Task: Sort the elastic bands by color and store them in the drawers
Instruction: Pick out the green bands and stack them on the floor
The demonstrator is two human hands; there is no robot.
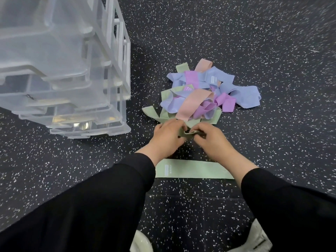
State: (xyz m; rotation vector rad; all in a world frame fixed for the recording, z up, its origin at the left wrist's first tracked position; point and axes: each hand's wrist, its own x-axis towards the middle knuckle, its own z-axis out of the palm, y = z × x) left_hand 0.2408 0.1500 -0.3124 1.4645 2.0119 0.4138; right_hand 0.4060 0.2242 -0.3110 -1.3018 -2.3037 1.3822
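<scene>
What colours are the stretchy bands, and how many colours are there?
Exact band numbers cannot be told in the tangled pile, so this counts colours.
Green bands: 1 colour, one lying flat apart, one held by the left hand and right hand
Blue bands: 1 colour
Purple bands: 1 colour
Pink bands: 1 colour
Total: 4 colours

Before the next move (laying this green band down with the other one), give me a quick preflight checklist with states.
1. Both hands on the band: left hand and right hand pinch the held green band. Ok.
2. Band free of the mixed pile: cannot tell, it meets other green bands at the pile's edge.
3. Flat green band laid out under the wrists: ok.
4. Colour match: ok, both green.
5. Drawer unit open: cannot tell.
</scene>
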